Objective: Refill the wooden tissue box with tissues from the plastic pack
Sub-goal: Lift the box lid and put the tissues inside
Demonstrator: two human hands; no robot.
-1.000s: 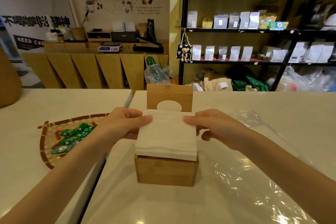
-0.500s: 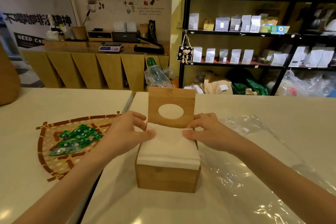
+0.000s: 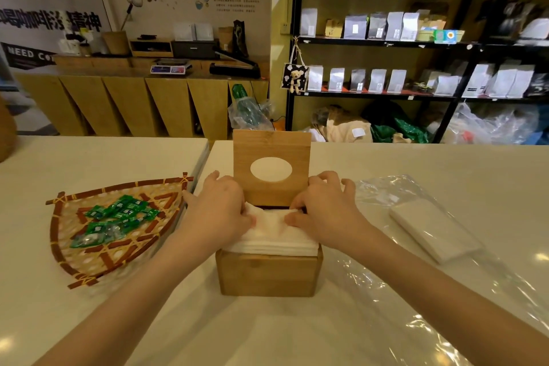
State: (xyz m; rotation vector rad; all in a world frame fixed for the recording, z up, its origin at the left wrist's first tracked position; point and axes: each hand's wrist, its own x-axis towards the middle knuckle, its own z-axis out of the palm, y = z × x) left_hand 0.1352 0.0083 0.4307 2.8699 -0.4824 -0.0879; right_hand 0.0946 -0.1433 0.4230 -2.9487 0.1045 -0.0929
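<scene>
The wooden tissue box (image 3: 269, 275) stands on the white table in front of me, its lid (image 3: 271, 171) with an oval hole tipped upright at the back. A white stack of tissues (image 3: 274, 239) sits in the box and rises above its rim. My left hand (image 3: 219, 212) presses on the stack's left side and my right hand (image 3: 323, 209) on its right side, fingers pinching the top sheet, which is crumpled between them. The clear plastic pack (image 3: 430, 226) lies flat to the right with some tissues left inside.
A woven bamboo tray (image 3: 74, 261) with several green wrapped candies lies left of the box, across the seam between two tables. Crinkled clear plastic (image 3: 416, 291) spreads over the table to the right and front. A wooden counter and black shelves stand beyond the table.
The tissue stack went from being held above the box down into it. Both hands moved onto the top of the stack and now press and bunch the top sheet.
</scene>
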